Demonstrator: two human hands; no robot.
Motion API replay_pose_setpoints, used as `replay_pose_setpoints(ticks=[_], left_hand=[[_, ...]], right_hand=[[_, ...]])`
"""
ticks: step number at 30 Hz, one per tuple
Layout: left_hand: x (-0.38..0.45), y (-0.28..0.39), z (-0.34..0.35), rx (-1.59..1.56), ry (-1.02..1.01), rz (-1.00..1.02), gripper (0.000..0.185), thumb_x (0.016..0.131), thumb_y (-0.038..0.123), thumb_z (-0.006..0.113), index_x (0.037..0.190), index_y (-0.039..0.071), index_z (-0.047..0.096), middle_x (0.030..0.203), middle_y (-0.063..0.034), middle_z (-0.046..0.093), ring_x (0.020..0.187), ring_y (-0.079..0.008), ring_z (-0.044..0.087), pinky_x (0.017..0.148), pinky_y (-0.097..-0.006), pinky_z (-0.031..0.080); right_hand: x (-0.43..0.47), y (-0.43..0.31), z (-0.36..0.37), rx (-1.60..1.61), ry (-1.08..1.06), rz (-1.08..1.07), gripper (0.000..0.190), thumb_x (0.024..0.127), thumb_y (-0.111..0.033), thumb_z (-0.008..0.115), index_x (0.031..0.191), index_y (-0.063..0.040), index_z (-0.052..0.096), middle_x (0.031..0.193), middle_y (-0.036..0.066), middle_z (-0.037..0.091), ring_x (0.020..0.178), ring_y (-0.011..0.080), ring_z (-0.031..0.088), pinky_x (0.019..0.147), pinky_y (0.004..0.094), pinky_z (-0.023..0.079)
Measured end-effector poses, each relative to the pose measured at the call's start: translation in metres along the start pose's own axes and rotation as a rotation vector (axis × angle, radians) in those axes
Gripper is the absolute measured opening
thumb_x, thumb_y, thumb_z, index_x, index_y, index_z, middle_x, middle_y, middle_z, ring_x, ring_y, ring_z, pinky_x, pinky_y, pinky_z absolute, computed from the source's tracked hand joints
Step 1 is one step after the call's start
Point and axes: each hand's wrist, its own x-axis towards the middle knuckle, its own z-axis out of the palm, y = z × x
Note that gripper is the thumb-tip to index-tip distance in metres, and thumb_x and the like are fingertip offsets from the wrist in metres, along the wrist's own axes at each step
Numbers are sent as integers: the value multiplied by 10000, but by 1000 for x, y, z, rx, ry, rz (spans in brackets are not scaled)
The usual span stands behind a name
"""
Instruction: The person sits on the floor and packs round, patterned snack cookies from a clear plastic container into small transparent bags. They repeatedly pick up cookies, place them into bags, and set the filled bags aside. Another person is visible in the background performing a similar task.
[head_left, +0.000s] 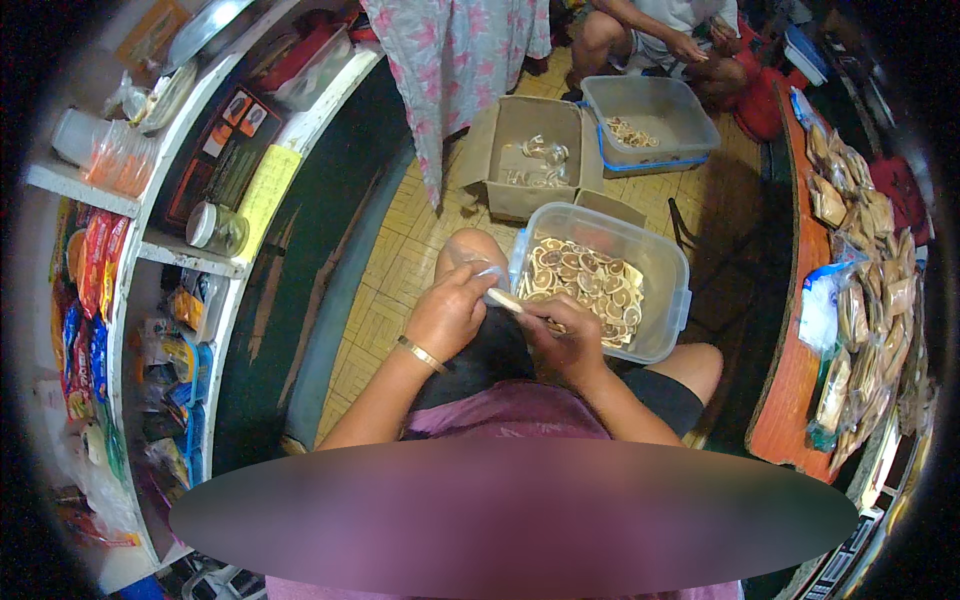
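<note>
My left hand (446, 315), with a bracelet at the wrist, grips a small clear plastic bag (491, 274) above my knee. Between both hands is a pale, flat stack of snack pieces (505, 301), its left end at the mouth of the bag. The fingers of my right hand (564, 330) pinch the stack's other end. Just beyond that hand, a clear plastic bin (664, 322) rests close to my lap. Many round, spiral-patterned brown and cream snack slices (581, 277) lie in it. How far the stack sits inside the bag is hard to tell.
Ahead on the floor stand an open cardboard box (536, 199) holding clear packets (551, 157) and another plastic bin (664, 120) with some snacks. A person's hand (686, 47) is behind it. Filled packets (862, 262) cover much of the table (784, 382) at right; shelves (232, 281) line the left.
</note>
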Motion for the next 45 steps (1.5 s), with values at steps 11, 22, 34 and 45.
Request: replay_pose_setpoints(ticks=[11, 22, 34, 45], left_hand=[[-6, 7, -1, 41, -164, -35, 453, 784, 11, 580, 1232, 78, 564, 1237, -125, 561, 1079, -334, 580, 887, -392, 505], [-10, -5, 4, 52, -167, -41, 463, 763, -22, 586, 1218, 62, 567, 1231, -121, 557, 1078, -336, 574, 875, -403, 500], [-4, 1, -2, 76, -65, -35, 320, 790, 50, 597, 1105, 56, 651, 1165, -118, 617, 1038, -317, 600, 903, -391, 485], [-2, 5, -3, 41, -118, -15, 290, 824, 36, 584, 1109, 43, 637, 1174, -138, 603, 1062, -346, 588, 928, -403, 471]], right_hand=[[22, 36, 31, -475, -190, -497, 157, 765, -154, 565, 900, -98, 621, 787, 53, 527, 756, 227, 558, 618, 355, 453], [20, 38, 54, -604, -224, -427, 185, 745, -142, 569, 913, -89, 627, 798, 52, 542, 739, 234, 564, 579, 363, 464], [25, 74, -8, -126, -13, -245, 212, 807, -72, 595, 1000, -63, 681, 945, 146, 656, 890, 328, 625, 802, 414, 501], [-9, 285, -24, -369, -263, 1069, 400, 774, -353, 651, 982, -13, 689, 1106, 230, 640, 1007, 358, 640, 831, 429, 518]])
